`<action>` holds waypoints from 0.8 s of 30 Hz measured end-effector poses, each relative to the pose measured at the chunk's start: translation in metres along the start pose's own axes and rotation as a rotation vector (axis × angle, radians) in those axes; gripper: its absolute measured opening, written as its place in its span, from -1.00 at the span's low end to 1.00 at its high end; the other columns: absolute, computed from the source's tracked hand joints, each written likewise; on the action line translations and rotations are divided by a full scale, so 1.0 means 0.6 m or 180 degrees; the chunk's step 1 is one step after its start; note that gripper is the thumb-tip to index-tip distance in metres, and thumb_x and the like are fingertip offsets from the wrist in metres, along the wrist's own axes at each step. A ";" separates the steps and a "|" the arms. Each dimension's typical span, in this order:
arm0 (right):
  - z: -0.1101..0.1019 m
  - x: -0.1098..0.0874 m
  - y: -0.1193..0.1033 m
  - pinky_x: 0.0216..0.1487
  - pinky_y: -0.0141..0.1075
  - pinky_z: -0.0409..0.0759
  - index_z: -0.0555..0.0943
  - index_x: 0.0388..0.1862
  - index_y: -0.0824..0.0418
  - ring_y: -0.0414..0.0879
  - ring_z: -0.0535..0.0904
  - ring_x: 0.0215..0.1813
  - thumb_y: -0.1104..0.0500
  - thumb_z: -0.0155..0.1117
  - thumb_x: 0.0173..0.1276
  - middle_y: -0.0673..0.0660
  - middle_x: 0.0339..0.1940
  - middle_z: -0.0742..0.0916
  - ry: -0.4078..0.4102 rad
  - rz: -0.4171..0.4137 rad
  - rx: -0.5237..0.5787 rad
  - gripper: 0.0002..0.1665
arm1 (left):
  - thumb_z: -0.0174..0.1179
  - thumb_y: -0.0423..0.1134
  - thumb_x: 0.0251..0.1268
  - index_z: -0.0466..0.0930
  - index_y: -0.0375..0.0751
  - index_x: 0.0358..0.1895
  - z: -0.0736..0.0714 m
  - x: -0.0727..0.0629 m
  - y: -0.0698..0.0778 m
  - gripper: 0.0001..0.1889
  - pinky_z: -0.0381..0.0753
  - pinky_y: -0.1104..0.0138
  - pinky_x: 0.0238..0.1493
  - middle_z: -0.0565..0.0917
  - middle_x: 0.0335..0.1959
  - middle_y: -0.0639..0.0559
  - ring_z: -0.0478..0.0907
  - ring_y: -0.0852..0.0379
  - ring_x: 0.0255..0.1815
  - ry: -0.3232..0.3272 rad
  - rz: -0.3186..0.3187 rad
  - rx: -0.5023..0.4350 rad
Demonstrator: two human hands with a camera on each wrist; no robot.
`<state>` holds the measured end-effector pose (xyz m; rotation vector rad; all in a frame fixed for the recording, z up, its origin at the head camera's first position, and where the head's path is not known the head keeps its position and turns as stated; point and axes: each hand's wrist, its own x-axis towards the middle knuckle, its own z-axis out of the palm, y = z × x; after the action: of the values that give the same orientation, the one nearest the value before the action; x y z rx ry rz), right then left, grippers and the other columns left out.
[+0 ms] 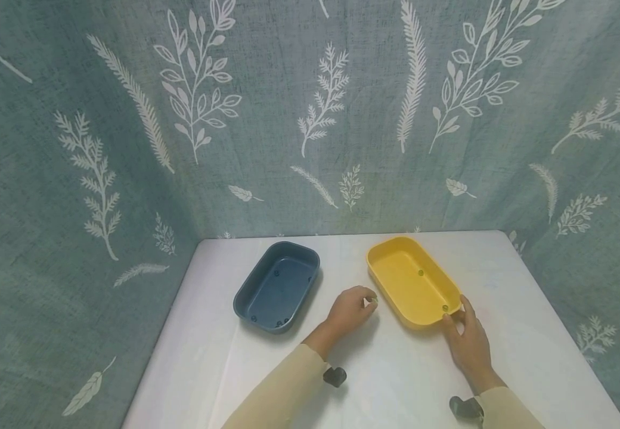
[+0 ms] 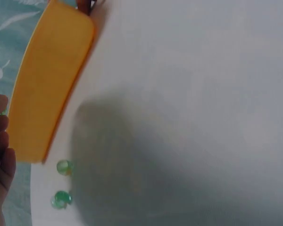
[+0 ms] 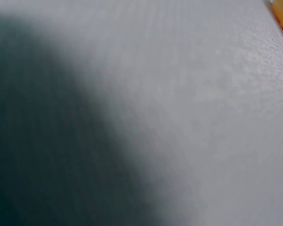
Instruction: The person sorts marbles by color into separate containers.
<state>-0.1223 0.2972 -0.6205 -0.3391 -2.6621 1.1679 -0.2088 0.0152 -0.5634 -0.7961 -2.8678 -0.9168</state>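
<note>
The left hand (image 1: 352,308) pinches a small green marble (image 1: 374,300) over the white counter (image 1: 390,375), just beside the yellow tray (image 1: 403,283). The right hand (image 1: 470,342) grips the near right corner of this tray, where two marbles (image 1: 421,273) lie inside. To the left, the dark blue tray (image 1: 282,293) contains several other marbles (image 1: 276,273).

A person's left forearm (image 1: 283,386) slants up and rightward, the left hand (image 1: 352,308) palm-inward, thumb and forefinger meeting in a pinch and the other fingers curled. The right forearm (image 1: 505,407) leans leftward from the lower edge, the right hand (image 1: 472,347) stretched forward, thumb spread from bent fingers, gripping. Both wrists show bare beyond the sleeves.
</note>
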 end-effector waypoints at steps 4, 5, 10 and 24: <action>-0.001 0.001 -0.001 0.25 0.39 0.13 -0.14 0.61 0.00 0.43 0.26 0.32 -0.20 -0.05 0.52 0.41 0.26 0.49 0.0003 0.0019 0.0007 -0.14 | 0.24 -0.17 0.30 0.70 -0.07 -0.11 0.005 0.007 0.009 -0.83 0.50 0.49 -0.37 0.65 -0.29 0.21 0.46 0.33 -0.40 -0.0052 -0.0007 -0.0070; -0.001 0.001 -0.001 0.25 0.40 0.13 -0.14 0.61 -0.01 0.43 0.26 0.32 -0.20 -0.05 0.52 0.41 0.27 0.49 0.0001 0.0024 0.0011 -0.14 | 0.25 -0.17 0.30 0.70 -0.07 -0.11 0.006 0.008 0.012 -0.83 0.49 0.50 -0.37 0.64 -0.29 0.21 0.46 0.33 -0.41 -0.0070 -0.0002 -0.0087; 0.001 0.000 0.002 0.23 0.41 0.14 -0.15 0.61 -0.01 0.44 0.28 0.30 -0.20 -0.05 0.52 0.41 0.27 0.49 -0.0014 0.0021 0.0021 -0.13 | 0.26 -0.15 0.30 0.70 -0.07 -0.17 0.010 0.010 0.023 -0.87 0.46 0.51 -0.39 0.63 -0.33 0.19 0.43 0.34 -0.44 -0.0135 0.0036 -0.0045; 0.004 0.000 0.007 0.24 0.38 0.17 -0.12 0.61 0.01 0.42 0.31 0.28 -0.20 -0.03 0.51 0.40 0.23 0.52 0.0073 -0.0045 -0.0051 -0.13 | 0.24 -0.20 0.31 0.69 -0.06 -0.05 0.018 0.015 0.054 -0.80 0.48 0.57 -0.29 0.67 -0.19 0.21 0.49 0.38 -0.33 -0.0244 0.0202 -0.0069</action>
<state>-0.1225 0.2986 -0.6254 -0.3340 -2.6511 1.1325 -0.1998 0.0475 -0.5533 -0.9388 -2.8828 -0.9317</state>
